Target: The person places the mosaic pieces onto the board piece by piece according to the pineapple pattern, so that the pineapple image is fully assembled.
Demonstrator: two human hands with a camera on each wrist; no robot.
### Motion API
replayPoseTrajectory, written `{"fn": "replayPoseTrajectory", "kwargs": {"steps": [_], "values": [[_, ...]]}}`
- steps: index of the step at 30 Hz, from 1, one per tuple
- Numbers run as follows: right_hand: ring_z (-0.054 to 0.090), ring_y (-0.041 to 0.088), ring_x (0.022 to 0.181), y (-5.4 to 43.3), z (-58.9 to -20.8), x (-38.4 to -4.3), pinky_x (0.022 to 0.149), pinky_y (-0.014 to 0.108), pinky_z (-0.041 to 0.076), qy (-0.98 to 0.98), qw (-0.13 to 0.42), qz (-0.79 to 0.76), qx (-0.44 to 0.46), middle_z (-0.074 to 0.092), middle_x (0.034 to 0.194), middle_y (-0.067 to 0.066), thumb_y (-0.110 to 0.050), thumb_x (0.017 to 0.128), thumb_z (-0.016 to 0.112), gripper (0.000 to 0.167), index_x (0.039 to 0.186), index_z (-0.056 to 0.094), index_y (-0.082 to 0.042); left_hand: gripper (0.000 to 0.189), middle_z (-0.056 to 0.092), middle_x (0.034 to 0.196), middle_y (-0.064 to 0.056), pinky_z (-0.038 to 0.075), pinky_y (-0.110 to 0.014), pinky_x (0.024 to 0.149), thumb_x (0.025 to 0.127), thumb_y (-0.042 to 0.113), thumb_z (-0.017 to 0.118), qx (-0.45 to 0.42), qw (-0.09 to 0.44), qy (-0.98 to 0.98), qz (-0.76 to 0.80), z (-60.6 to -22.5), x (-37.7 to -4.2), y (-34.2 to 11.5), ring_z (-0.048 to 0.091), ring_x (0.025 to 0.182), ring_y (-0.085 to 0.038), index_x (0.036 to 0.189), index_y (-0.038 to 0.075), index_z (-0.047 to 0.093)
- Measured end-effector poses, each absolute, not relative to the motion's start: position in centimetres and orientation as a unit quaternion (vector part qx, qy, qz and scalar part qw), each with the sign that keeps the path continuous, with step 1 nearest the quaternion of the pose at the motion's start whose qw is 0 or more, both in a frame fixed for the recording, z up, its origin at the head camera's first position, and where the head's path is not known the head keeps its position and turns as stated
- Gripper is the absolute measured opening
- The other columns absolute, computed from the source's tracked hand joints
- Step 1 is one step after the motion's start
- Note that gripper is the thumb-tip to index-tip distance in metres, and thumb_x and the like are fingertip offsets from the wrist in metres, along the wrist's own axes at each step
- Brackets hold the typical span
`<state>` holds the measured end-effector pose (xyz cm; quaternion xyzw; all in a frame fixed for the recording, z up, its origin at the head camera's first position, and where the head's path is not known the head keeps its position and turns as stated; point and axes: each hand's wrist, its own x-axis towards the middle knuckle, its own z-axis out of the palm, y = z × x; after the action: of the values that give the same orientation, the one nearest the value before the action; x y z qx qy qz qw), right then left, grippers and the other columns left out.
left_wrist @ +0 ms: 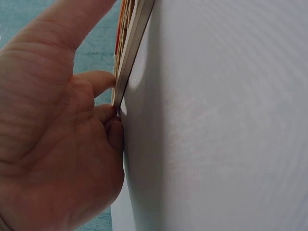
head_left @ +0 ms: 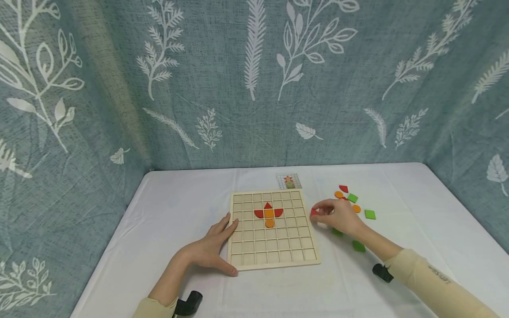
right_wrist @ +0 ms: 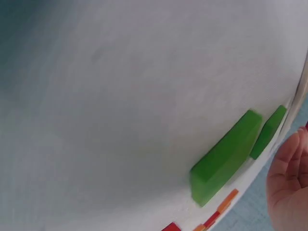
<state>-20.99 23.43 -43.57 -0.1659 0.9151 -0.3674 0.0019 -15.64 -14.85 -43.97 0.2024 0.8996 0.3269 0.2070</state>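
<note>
A pale wooden grid board (head_left: 258, 247) lies on the table. In its upper middle are a red triangle (head_left: 268, 206), an orange square (head_left: 269, 213), an orange circle (head_left: 270, 223) and two red quarter-round pieces (head_left: 259, 214) at the sides. My left hand (head_left: 208, 247) rests at the board's left edge, thumb at the lower corner and fingers spread along the frame. Just off the right edge, my right hand (head_left: 338, 215) pinches a small red piece (head_left: 314, 212) between thumb and fingers; its full shape is covered. The left wrist view shows the fingers (left_wrist: 98, 83) against the board's side.
Loose pieces lie right of the board: a red quarter-round (head_left: 343, 188), orange circles (head_left: 356, 208) and several green ones (head_left: 370, 214), some partly under the right hand. A pattern card (head_left: 289, 181) sits behind the board. A patterned curtain (head_left: 254, 123) hangs behind the white-covered table (head_left: 183, 194).
</note>
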Motion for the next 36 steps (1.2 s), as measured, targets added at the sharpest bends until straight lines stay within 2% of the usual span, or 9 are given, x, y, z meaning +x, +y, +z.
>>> {"fn": "replayPoseTrajectory", "kwargs": {"steps": [6, 11, 16, 23, 29, 36], "values": [[0.061, 0.016, 0.075, 22.9, -43.4, -21.0, 0.058, 0.028, 0.048, 0.901, 0.028, -0.415, -0.121, 0.066, 0.081, -0.004, -0.033, 0.082, 0.079, 0.031, 0.105, 0.074, -0.013, 0.127, -0.003, 0.162, -0.017, 0.018, -0.061, 0.111, 0.06, 0.047, 0.091, 0.205, 0.208, 0.899, 0.326, -44.0, -15.7, -14.9, 0.001, 0.147, -0.039, 0.156, 0.006, 0.018], [0.064, 0.018, 0.074, 21.8, -43.4, -20.9, 0.067, 0.032, 0.049, 0.879, 0.055, -0.465, -0.097, 0.069, 0.084, 0.0, -0.032, 0.082, 0.08, 0.034, 0.107, 0.074, -0.01, 0.127, -0.003, 0.162, -0.017, 0.018, -0.062, 0.111, 0.06, 0.047, 0.09, 0.209, 0.208, 0.897, 0.329, -44.1, -15.7, -14.9, 0.0, 0.147, -0.04, 0.156, 0.005, 0.018], [0.065, 0.017, 0.08, 20.3, -43.3, -20.6, 0.07, 0.031, 0.051, 0.862, 0.071, -0.496, -0.08, 0.07, 0.088, 0.001, -0.029, 0.083, 0.079, 0.035, 0.108, 0.073, -0.007, 0.127, -0.003, 0.162, -0.018, 0.018, -0.062, 0.111, 0.06, 0.047, 0.09, 0.211, 0.206, 0.898, 0.328, -44.0, -15.6, -14.9, 0.0, 0.147, -0.04, 0.156, 0.005, 0.018], [0.065, 0.016, 0.077, 18.3, -43.4, -20.6, 0.066, 0.028, 0.053, 0.851, 0.084, -0.513, -0.072, 0.07, 0.086, 0.002, -0.023, 0.083, 0.078, 0.031, 0.107, 0.072, -0.003, 0.127, -0.002, 0.162, -0.017, 0.018, -0.062, 0.111, 0.06, 0.046, 0.091, 0.21, 0.206, 0.898, 0.328, -44.1, -15.6, -14.9, 0.001, 0.147, -0.04, 0.156, 0.006, 0.018], [0.063, 0.013, 0.07, 16.9, -43.7, -20.8, 0.062, 0.028, 0.051, 0.876, 0.075, -0.467, -0.091, 0.069, 0.08, -0.001, -0.023, 0.082, 0.078, 0.027, 0.103, 0.073, -0.005, 0.128, -0.002, 0.162, -0.017, 0.018, -0.062, 0.111, 0.06, 0.047, 0.091, 0.206, 0.206, 0.899, 0.328, -44.1, -15.6, -14.8, 0.001, 0.147, -0.04, 0.156, 0.006, 0.018], [0.056, 0.009, 0.063, 15.8, -44.1, -21.1, 0.059, 0.025, 0.046, 0.9, 0.038, -0.395, -0.182, 0.063, 0.073, -0.007, -0.022, 0.08, 0.081, 0.021, 0.093, 0.073, -0.007, 0.128, -0.004, 0.162, -0.017, 0.017, -0.062, 0.112, 0.06, 0.047, 0.091, 0.206, 0.207, 0.898, 0.328, -43.9, -15.6, -14.9, 0.0, 0.147, -0.04, 0.156, 0.006, 0.017]]}}
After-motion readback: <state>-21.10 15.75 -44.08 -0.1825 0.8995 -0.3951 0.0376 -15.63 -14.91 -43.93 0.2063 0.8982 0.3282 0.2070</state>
